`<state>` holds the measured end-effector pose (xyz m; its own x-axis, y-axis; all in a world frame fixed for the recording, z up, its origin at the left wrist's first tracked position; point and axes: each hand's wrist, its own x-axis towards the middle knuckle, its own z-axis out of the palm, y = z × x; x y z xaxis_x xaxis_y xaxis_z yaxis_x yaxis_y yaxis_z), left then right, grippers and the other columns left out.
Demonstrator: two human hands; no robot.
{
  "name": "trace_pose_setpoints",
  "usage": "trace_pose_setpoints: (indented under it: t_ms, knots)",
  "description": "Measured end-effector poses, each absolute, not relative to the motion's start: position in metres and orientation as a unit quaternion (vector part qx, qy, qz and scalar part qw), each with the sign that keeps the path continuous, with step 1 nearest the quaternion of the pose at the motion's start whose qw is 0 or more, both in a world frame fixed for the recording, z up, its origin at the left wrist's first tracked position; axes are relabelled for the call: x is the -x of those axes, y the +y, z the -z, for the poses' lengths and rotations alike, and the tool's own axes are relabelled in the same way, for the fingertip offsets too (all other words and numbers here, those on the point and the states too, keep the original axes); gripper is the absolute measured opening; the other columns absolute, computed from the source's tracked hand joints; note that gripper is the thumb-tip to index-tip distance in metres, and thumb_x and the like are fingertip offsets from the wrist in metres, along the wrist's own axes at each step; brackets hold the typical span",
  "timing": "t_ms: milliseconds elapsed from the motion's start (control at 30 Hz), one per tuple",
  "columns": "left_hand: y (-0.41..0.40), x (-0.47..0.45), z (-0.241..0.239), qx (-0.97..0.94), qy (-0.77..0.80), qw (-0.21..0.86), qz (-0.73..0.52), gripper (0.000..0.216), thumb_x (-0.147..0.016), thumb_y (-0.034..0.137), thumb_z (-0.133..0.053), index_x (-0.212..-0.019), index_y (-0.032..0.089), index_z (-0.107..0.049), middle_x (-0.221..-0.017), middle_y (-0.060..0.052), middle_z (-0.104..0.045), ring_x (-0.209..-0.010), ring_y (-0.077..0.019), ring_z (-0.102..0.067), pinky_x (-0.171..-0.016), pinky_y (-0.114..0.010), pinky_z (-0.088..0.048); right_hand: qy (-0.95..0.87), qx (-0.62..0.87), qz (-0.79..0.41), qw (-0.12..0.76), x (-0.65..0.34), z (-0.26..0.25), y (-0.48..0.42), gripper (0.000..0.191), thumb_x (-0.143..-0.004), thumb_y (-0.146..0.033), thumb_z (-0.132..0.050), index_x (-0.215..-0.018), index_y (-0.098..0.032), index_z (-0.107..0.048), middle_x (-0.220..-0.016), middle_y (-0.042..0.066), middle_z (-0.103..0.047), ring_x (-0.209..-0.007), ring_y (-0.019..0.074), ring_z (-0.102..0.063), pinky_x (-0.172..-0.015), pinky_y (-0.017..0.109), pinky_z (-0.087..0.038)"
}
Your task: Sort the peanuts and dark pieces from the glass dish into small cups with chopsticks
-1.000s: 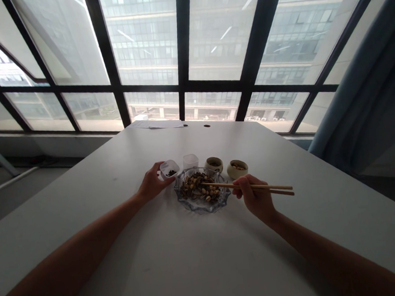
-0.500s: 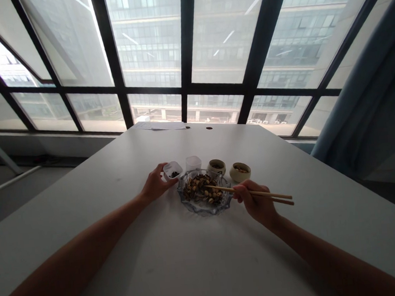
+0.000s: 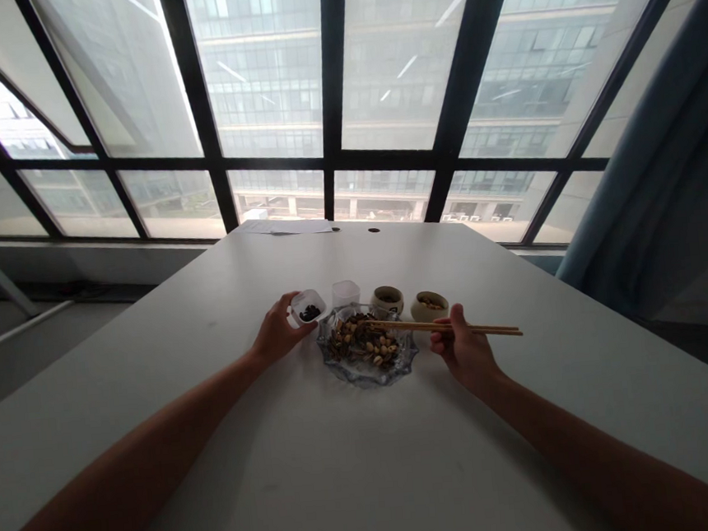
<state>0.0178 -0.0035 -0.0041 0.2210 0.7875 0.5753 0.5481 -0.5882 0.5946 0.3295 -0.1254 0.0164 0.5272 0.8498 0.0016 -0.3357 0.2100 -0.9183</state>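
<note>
My left hand (image 3: 279,330) grips a small clear plastic cup (image 3: 298,298) with dark seeds (image 3: 310,311) in it, tilted a little at the glass bowl's left rim. My right hand (image 3: 466,351) holds a pair of wooden chopsticks (image 3: 412,325), their tips in the middle of the bowl. The scalloped glass bowl (image 3: 364,376) contains brown seeds on its left and paler shelled nuts (image 3: 381,348), which look like pistachios, on its right. Whether the tips pinch anything is too small to tell.
Behind the bowl stand a second clear plastic cup (image 3: 345,291) and a ceramic cup (image 3: 388,299). Another ceramic cup (image 3: 426,310), with nuts inside, is near the right hand. Papers (image 3: 288,226) lie on the white table's (image 3: 347,464) far end, before large windows. A blue curtain (image 3: 638,191) hangs right.
My right hand has turned, bringing the chopsticks flatter and nearly together, with their tips slightly farther back in the bowl. My left hand and its cup have barely moved.
</note>
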Motion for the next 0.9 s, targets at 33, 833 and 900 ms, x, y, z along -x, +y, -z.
trace_pose_setpoints:
  t_ms: [33,833,900]
  knots:
    - [-0.003,-0.018,0.005,-0.772,0.427,0.128,-0.452,0.064,-0.069,0.042,-0.076,-0.125,0.019,-0.054,-0.116,-0.011,-0.069,-0.103,-0.0265,-0.067,-0.089,-0.042,-0.056,-0.251,0.479,-0.418,0.73,-0.331,-0.016,-0.125,0.059,-0.061,-0.073,-0.078,-0.066,-0.015,-0.064,-0.046,0.001,-0.059,-0.04,0.0093,-0.053,-0.035,0.019,-0.045]
    - [0.0,-0.016,0.01,-0.784,0.396,0.1,-0.469,0.061,-0.072,0.035,-0.076,-0.126,0.019,-0.054,-0.124,-0.012,-0.067,-0.113,-0.0288,-0.065,-0.097,-0.046,-0.054,-0.802,0.31,0.029,0.51,-0.335,-0.028,-0.153,0.028,-0.094,-0.047,-0.06,-0.086,-0.021,-0.068,-0.069,0.005,-0.071,-0.06,0.0167,-0.068,-0.054,0.027,-0.054]
    - [0.0,-0.016,0.01,-0.784,0.397,0.099,-0.467,0.061,-0.072,0.035,-0.076,-0.126,0.019,-0.054,-0.124,-0.012,-0.067,-0.113,-0.029,-0.065,-0.096,-0.046,-0.054,-0.825,0.279,0.063,0.488,-0.338,-0.031,-0.153,0.028,-0.096,-0.045,-0.057,-0.087,-0.021,-0.068,-0.069,0.005,-0.07,-0.06,0.0167,-0.067,-0.055,0.027,-0.054]
